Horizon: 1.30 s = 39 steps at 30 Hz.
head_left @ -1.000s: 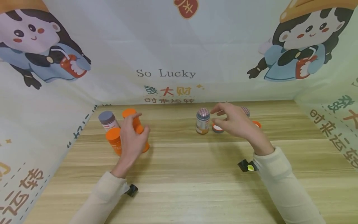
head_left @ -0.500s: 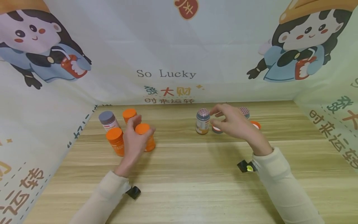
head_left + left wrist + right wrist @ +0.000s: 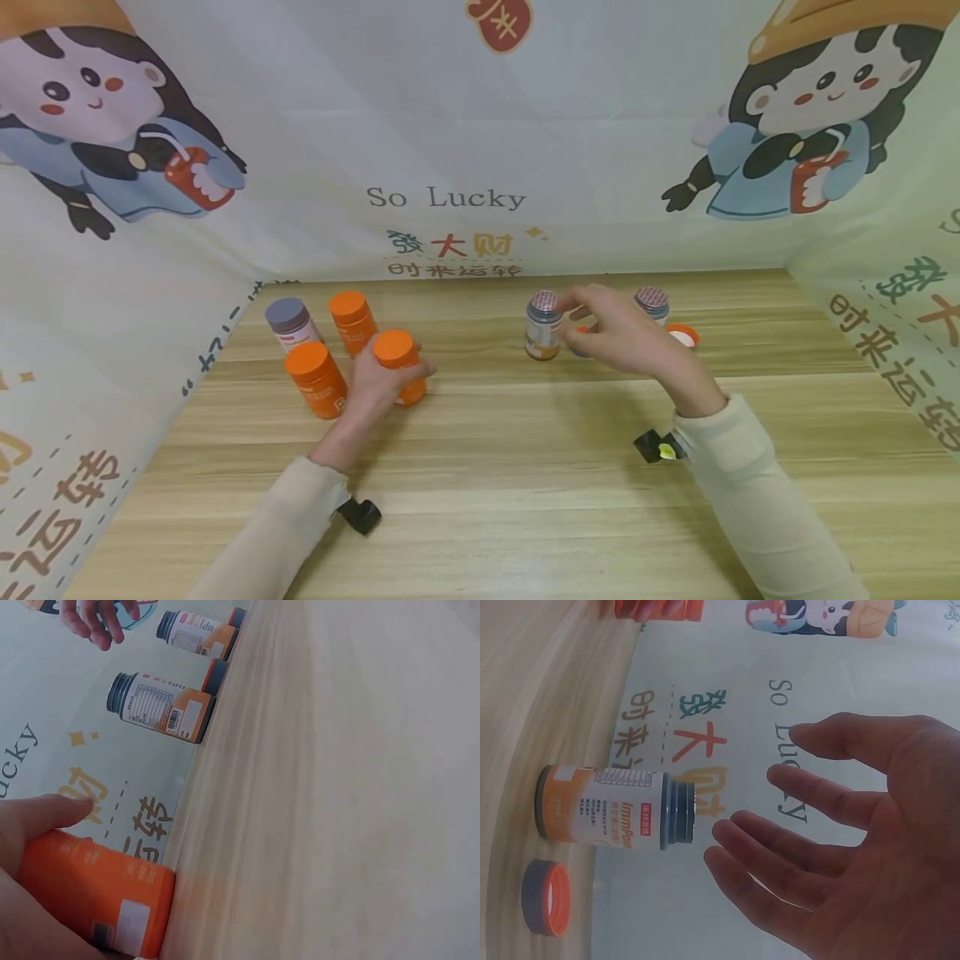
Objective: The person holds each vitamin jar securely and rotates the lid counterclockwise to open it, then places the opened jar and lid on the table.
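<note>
My left hand (image 3: pixel 367 390) grips an orange bottle (image 3: pixel 397 348), with the thumb across its near right side and the fingers curled around behind. In the left wrist view that orange bottle (image 3: pixel 97 889) stands at the table surface. My right hand (image 3: pixel 618 333) hovers with relaxed fingers just right of an uncapped bottle (image 3: pixel 543 333) that has a patterned seal on its mouth. Seen from the right wrist, the hand (image 3: pixel 847 840) holds nothing, and its fingertips are near the mouth of the uncapped bottle (image 3: pixel 607 808). A grey cap with an orange inside (image 3: pixel 547 898) lies beside this bottle.
Left of the gripped bottle stand a grey-lidded bottle (image 3: pixel 288 321) and two orange bottles, one behind (image 3: pixel 351 317) and one in front (image 3: pixel 317 382). Behind the right hand is another uncapped bottle (image 3: pixel 652 302), with an upturned cap (image 3: pixel 684 336) near it. Printed cloth walls (image 3: pixel 450 125) surround the table.
My left hand has come down around the orange bottle, and the bottle has shifted right, away from the others. The right hand has drifted slightly down and left.
</note>
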### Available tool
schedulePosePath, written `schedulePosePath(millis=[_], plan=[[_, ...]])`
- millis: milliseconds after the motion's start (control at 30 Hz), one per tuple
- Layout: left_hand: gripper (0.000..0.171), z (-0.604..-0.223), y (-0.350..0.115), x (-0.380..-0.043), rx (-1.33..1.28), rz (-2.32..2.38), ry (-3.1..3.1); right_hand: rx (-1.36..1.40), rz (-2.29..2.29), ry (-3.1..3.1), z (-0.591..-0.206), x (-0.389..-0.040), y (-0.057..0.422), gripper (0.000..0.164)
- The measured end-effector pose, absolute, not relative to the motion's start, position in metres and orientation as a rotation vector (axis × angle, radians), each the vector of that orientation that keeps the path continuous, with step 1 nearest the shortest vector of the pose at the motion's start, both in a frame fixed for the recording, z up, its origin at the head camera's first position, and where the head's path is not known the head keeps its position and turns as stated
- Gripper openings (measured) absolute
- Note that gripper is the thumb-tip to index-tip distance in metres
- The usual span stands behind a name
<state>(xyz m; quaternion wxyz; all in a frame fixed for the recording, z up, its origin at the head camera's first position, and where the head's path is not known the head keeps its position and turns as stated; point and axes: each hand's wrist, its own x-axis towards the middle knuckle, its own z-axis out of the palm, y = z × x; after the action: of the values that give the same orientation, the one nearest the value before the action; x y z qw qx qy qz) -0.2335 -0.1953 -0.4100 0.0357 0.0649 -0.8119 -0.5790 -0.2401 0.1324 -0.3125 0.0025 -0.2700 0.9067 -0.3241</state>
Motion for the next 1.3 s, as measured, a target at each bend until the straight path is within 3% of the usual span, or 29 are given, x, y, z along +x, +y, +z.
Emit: schedulePosePath(millis=[800, 1133, 1300], plan=[[0.051, -0.409, -0.187, -0.230, -0.111, -1.794, -2.701, -0.959, -0.912, 2.818, -0.319, -0.240, 0.127, 0.033], [0.052, -0.414, -0.158, -0.239, -0.385, -1.853, -2.610, -1.000, -0.907, 2.820, -0.323, -0.242, 0.123, 0.030], [0.050, -0.414, -0.138, -0.240, -0.357, -1.905, -2.644, -0.987, -0.873, 2.824, -0.324, -0.241, 0.121, 0.031]])
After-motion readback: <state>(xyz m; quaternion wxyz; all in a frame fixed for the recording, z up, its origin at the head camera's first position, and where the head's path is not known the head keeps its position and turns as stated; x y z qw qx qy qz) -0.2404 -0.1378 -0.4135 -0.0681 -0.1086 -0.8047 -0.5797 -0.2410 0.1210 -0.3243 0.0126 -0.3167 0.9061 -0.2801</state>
